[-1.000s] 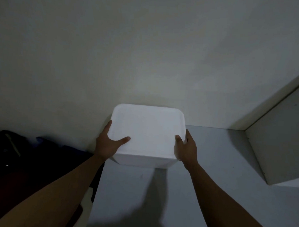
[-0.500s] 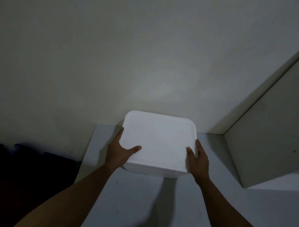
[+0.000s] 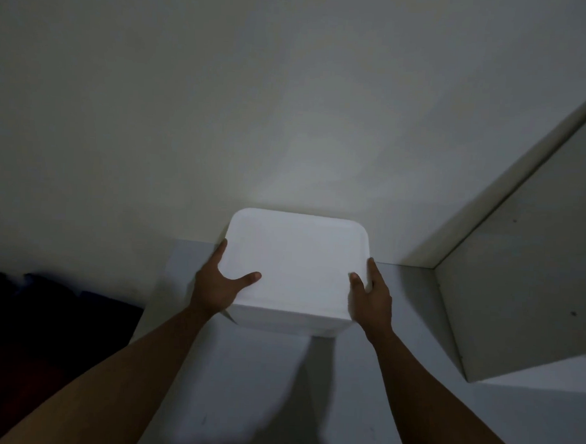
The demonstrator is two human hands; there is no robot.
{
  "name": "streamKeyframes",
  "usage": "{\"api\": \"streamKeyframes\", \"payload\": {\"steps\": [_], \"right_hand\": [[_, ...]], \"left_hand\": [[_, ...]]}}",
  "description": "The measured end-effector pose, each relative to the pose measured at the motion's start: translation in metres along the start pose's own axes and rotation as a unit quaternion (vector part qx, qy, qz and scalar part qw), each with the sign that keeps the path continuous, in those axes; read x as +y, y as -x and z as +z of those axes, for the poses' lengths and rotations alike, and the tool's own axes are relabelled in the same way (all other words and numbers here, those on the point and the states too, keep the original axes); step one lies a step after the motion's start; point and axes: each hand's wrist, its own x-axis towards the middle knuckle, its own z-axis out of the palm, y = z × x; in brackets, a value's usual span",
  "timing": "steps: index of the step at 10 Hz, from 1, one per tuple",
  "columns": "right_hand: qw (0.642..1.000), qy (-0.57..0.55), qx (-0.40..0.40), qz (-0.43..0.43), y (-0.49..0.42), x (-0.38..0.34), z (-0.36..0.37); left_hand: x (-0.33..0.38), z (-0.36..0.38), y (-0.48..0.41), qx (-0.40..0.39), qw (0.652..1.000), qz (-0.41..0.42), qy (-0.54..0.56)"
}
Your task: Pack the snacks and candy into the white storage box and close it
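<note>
The box point(image 3: 290, 319) is white with rounded corners. It sits at the far end of a pale grey top point(image 3: 244, 387), with its far side close against the wall point(image 3: 222, 118). Its lid point(image 3: 300, 245) is on and lies flat and level, with a shallow raised rim round the edge. The dim light does not show whether the box rests on the top or is held just above it. A dark shadow lies under its near left corner, and a broad one runs toward the viewer from its near side.

Both hands hold the box, one on each side, with bare forearms reaching in from the near edge. The left hand point(image 3: 215, 285) grips the near left corner. Its thumb point(image 3: 245, 277) is spread wide across the lid and points right, and its fingers point(image 3: 220, 252) lie fairly straight along the left side, pointing far. The right hand point(image 3: 370, 299) grips the near right corner in the same way. Its thumb point(image 3: 356, 281) is on the lid close to the edge, and its fingers point(image 3: 373, 269) run along the right side. Neither hand holds anything else.

To the right, well apart from the box, an upright grey panel point(image 3: 523, 299) stands on the top and meets the wall at the far corner. To the left of the top and lower down lies a dark heap point(image 3: 46, 311), too dim to make out.
</note>
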Motion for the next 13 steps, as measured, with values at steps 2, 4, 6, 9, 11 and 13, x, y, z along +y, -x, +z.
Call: {"api": "streamKeyframes", "payload": {"steps": [2,4,6,9,11,13], "right_hand": [[1.0,-0.011,-0.013,-0.002,-0.018,0.0,0.002],[1.0,-0.009,-0.011,-0.001,-0.024,0.005,0.005],[0.995,0.098,-0.02,0.026,-0.019,-0.011,-0.001],[0.987,0.161,-0.02,-0.016,0.056,-0.001,-0.018],[0.981,0.19,-0.026,-0.016,0.122,0.016,-0.032],[0.975,0.215,-0.059,0.009,0.215,0.076,-0.035]], "left_hand": [[0.005,0.005,-0.007,0.005,1.0,-0.006,0.004],[0.0,0.004,-0.013,0.001,0.999,-0.021,-0.038],[0.015,0.005,-0.001,0.024,0.979,-0.003,-0.201],[0.011,0.002,0.068,-0.033,0.949,0.081,-0.303],[-0.011,-0.015,0.132,-0.068,0.956,0.1,-0.266],[-0.089,-0.019,0.214,-0.169,0.955,0.046,-0.238]]}}
